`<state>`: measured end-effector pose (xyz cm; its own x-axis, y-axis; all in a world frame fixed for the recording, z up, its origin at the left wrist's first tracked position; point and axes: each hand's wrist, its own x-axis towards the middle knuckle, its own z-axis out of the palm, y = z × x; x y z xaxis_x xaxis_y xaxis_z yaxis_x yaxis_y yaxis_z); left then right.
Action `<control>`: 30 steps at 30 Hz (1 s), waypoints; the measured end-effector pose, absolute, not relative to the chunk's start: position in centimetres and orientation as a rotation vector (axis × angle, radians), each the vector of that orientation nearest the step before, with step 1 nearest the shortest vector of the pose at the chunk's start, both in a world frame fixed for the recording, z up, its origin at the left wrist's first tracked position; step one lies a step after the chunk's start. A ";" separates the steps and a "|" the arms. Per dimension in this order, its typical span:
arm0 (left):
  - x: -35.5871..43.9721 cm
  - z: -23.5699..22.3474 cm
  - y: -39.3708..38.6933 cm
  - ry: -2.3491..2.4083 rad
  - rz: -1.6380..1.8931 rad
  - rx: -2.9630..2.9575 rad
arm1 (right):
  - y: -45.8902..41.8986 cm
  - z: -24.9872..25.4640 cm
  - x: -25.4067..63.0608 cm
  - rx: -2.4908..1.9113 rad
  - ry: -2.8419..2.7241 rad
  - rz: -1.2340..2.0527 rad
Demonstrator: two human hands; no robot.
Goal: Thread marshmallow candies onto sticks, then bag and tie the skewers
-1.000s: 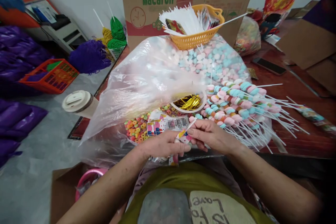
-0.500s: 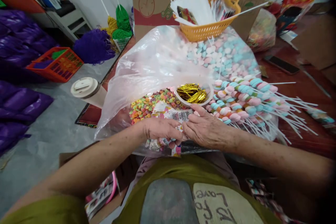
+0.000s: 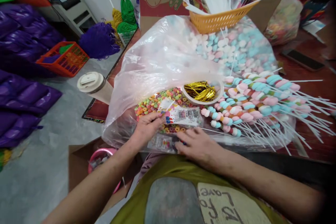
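Observation:
My left hand [image 3: 148,126] pinches the left end of a printed plastic bag [image 3: 185,116], which lies over the ring-shaped candies; a thin white strip shows above the fingertips. My right hand [image 3: 196,145] is at the front edge, palm down with fingers stretched out and slightly apart; a small coloured bit shows under them. Between the hands, nearer my body, lies a clear printed packet [image 3: 161,142]. Multicoloured ring candies [image 3: 149,103] spread behind the left hand. A white bowl [image 3: 222,94] holds gold twist ties [image 3: 200,91]. Marshmallow skewers [image 3: 257,101] are piled to the right.
A plastic sheet [image 3: 147,59] partly covers pink, white and blue marshmallows [image 3: 236,49]. Behind stands a yellow basket [image 3: 215,22] of white sticks. A lidded cup [image 3: 96,85] is at the table's left edge, a phone [image 3: 303,59] at right. An open carton [image 3: 78,168] stands below left.
My hands were together over a small wrapped piece; now they are apart, the left on the printed bag, the right lower near the front edge. The view has shifted, so table things appear further right.

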<state>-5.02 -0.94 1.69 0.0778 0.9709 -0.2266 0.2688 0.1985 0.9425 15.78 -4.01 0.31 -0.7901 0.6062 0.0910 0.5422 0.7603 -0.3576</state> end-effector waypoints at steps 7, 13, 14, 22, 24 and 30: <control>-4.9 1.9 -0.8 1.253 0.794 0.583 | -2.3 -1.3 14.3 -0.661 -2.755 0.056; -4.6 4.0 -0.3 1.222 0.862 0.760 | 2.0 2.9 14.7 -1.816 -2.472 0.223; -4.4 4.2 -0.2 1.217 0.839 0.777 | 2.0 3.4 14.5 -1.861 -2.450 0.170; -3.2 3.5 -0.1 0.994 0.494 0.927 | -1.7 5.3 14.4 -0.586 -2.697 -0.392; -3.1 3.2 -0.1 0.858 0.360 0.983 | -2.0 5.3 15.1 -0.554 -2.750 -0.332; -3.0 3.6 0.8 0.710 0.149 1.071 | -2.4 5.0 16.1 -0.628 -2.829 -0.323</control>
<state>-3.01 0.82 3.62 0.7713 0.4414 -0.4587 0.2191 0.4925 0.8423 16.08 -2.43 5.00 -0.8830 0.3879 0.2643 0.4375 0.8842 0.1638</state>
